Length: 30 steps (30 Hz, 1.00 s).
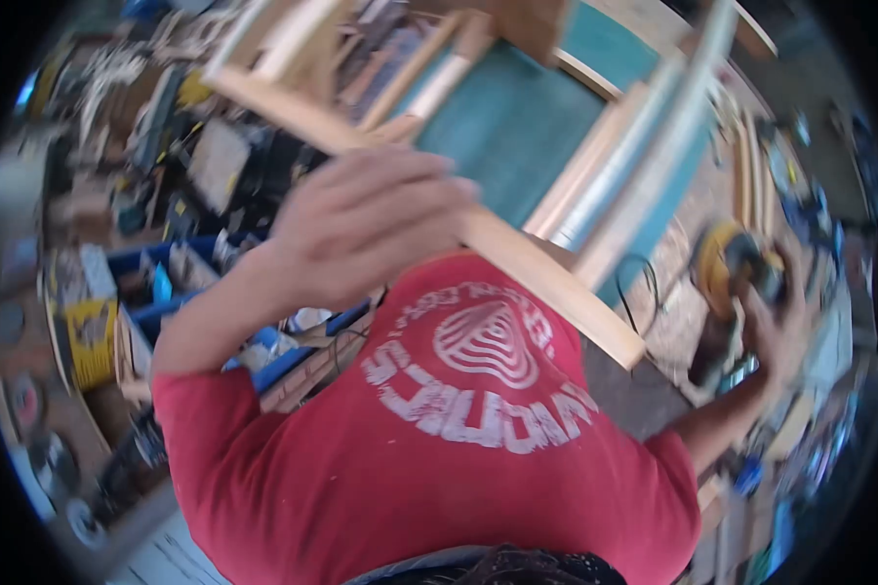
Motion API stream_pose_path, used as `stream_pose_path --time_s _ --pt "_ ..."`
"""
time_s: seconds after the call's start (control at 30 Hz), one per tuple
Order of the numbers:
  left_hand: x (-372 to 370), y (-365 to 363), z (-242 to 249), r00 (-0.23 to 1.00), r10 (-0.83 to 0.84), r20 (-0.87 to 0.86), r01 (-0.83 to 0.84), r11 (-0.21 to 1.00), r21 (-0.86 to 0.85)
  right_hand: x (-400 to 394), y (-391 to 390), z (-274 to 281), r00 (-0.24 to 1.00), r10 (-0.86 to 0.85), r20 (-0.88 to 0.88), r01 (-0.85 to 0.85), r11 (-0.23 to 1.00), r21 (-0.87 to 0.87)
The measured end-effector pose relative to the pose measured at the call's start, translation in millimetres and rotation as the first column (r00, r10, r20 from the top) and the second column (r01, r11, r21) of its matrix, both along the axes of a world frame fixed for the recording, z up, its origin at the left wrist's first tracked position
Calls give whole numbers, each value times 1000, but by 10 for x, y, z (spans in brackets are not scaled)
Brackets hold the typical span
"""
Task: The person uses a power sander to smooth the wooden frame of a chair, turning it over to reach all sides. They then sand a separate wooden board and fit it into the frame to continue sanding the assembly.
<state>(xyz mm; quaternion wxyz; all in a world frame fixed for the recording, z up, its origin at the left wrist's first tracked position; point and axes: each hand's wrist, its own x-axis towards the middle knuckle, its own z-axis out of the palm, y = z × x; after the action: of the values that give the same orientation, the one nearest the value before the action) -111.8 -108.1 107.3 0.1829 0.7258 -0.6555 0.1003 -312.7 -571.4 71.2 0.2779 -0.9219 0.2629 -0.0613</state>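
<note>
My left hand (371,214) is closed over the light wooden rail of a wooden frame (546,278), its fingers blurred and the thumb hidden. The frame's bars cross near my chest, with blue-green panels (517,127) showing between them. At the right, my right hand (776,317) is wrapped around a yellow-and-black power tool (720,258) that looks like a sander. Its working face cannot be made out. A dark cable (644,292) loops between the tool and the frame.
A blue tray (171,312) with mixed small items lies left of my body, beside a yellow container (90,336). Tools and wood scraps clutter the far left. Wooden strips (751,175) stand at the right among more clutter.
</note>
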Motion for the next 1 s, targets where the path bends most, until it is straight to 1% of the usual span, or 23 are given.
stream_pose_path --time_s 0.03,0.07,0.1,0.13,0.2,0.27,0.3,0.37,0.4,0.47,0.5,0.53,0.6,0.63,0.67,0.7,0.73,0.77,0.83,0.9,0.93,0.97,1.0 --pt "65 7 -75 998 58 4 -57 998 -29 17 47 -47 999 -39 8 39 999 35" --pt "118 -6 -151 994 110 2 -110 992 -55 78 30 -133 999 -22 26 21 1000 21" --pt "160 6 -157 987 162 -7 -163 985 -53 139 77 -160 999 23 42 -20 996 -86" --pt "198 -7 -155 976 218 -8 -218 975 -39 197 65 -258 988 92 122 -81 992 -96" --pt "212 1 -210 969 246 -26 -246 969 10 331 173 -379 987 120 103 -113 991 -73" --pt "158 -47 -193 974 223 -31 -222 974 39 394 153 -760 969 186 166 -167 979 -120" --pt "149 -64 -170 973 229 -41 -225 971 79 386 211 -841 973 162 167 -145 983 -110" --pt "167 -123 -110 968 242 -68 -232 964 130 473 311 -955 960 203 195 -172 972 -163" --pt "172 -140 -74 969 242 -51 -233 963 137 494 329 -1010 957 199 212 -169 974 -154" --pt "163 -175 -34 964 250 -94 -225 950 218 517 348 -1040 956 185 226 -162 979 -120" --pt "140 -200 -41 966 243 -88 -220 952 213 493 353 -1008 952 182 245 -169 983 -76" --pt "96 -245 -57 960 271 -67 -255 949 182 438 361 -977 952 156 264 -150 988 -41" --pt "31 -306 -44 980 173 -95 -155 974 167 451 404 -843 946 124 300 -133 991 9" --pt "-8 -324 -36 982 158 -104 -144 980 135 459 444 -728 960 112 258 -107 994 -33" --pt "-44 -350 -33 983 132 -124 -119 987 110 449 459 -623 967 105 231 -103 994 -18" --pt "-66 -353 -32 980 164 -116 -153 984 94 409 472 -569 957 102 270 -98 995 -27" --pt "-66 -366 -41 984 121 -133 -114 992 62 383 539 -441 971 59 233 -56 998 -19" --pt "-56 -353 -50 986 70 -151 -67 997 26 351 542 -375 971 67 231 -58 997 -44" --pt "0 -249 -146 989 80 -126 -86 995 -42 307 563 -222 970 89 224 -69 993 -96" --pt "119 -115 -183 992 86 -90 -96 990 -106 281 639 -53 979 19 201 -8 998 -54" --pt "197 2 -179 984 144 -104 -156 980 -120 257 670 -1 979 25 202 -11 998 -67" --pt "283 115 -175 974 196 -118 -211 969 -130 227 693 39 975 -6 224 24 997 -79" --pt "379 214 -177 976 188 -114 -203 969 -142 205 721 78 967 -41 250 65 994 -89"
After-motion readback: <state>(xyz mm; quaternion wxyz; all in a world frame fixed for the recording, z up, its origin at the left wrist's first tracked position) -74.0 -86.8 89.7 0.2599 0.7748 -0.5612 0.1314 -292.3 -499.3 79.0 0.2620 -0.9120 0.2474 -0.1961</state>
